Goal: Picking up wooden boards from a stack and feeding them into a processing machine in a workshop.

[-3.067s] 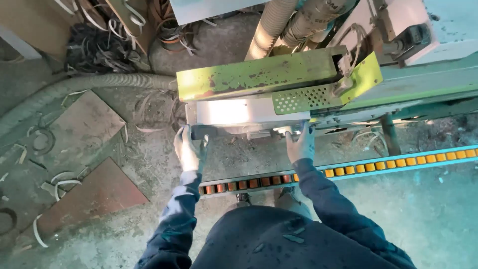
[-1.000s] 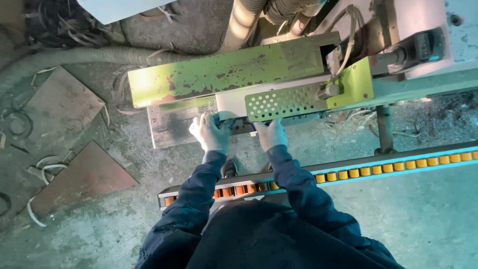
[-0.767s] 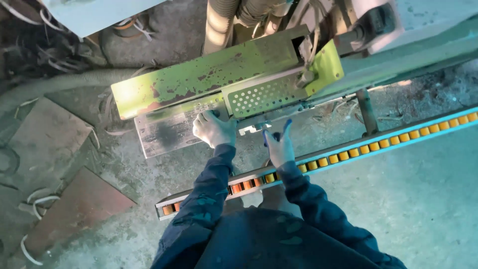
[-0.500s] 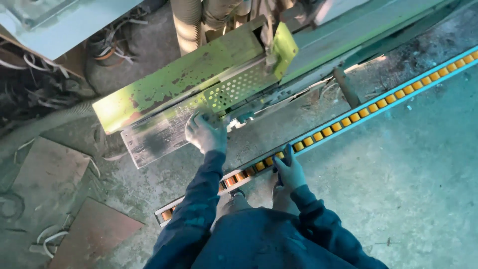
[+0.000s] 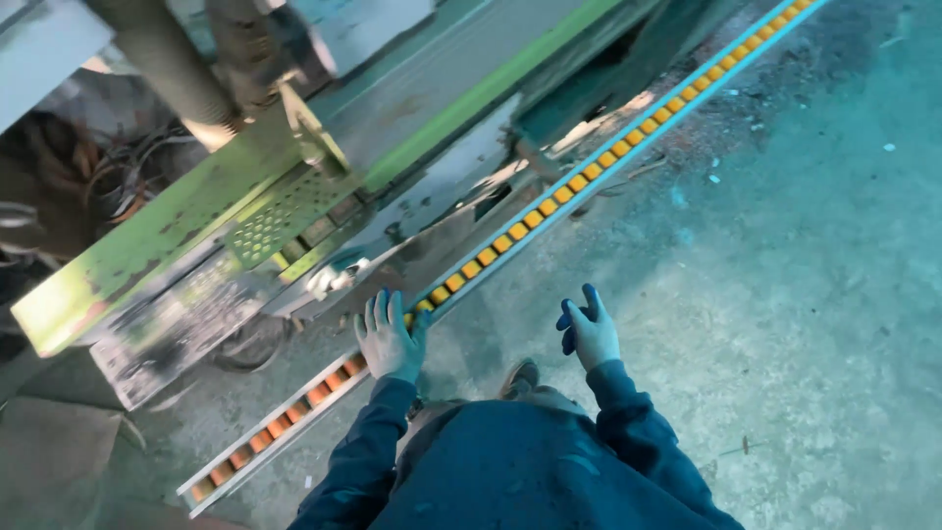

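My left hand (image 5: 390, 339), in a grey and blue work glove, hovers with fingers spread just over the long roller rail (image 5: 549, 201) with orange rollers that runs diagonally across the floor. It holds nothing. My right hand (image 5: 590, 332), gloved the same way, is raised over the bare concrete to the right of the rail, fingers apart and empty. A flat metal sheet (image 5: 186, 319) lies under the green machine guard (image 5: 177, 240), to the left of my left hand and apart from it.
A large green and grey machine (image 5: 412, 108) with a thick pipe (image 5: 162, 59) fills the upper left. Cables (image 5: 69, 186) pile up at the far left. Dusty concrete floor (image 5: 785, 294) spreads to the right. My shoe (image 5: 520, 375) shows between my arms.
Both hands have come off the metal sheet and drawn back toward me. The right hand has swung out over the floor. The view has tilted and shifted to the right.
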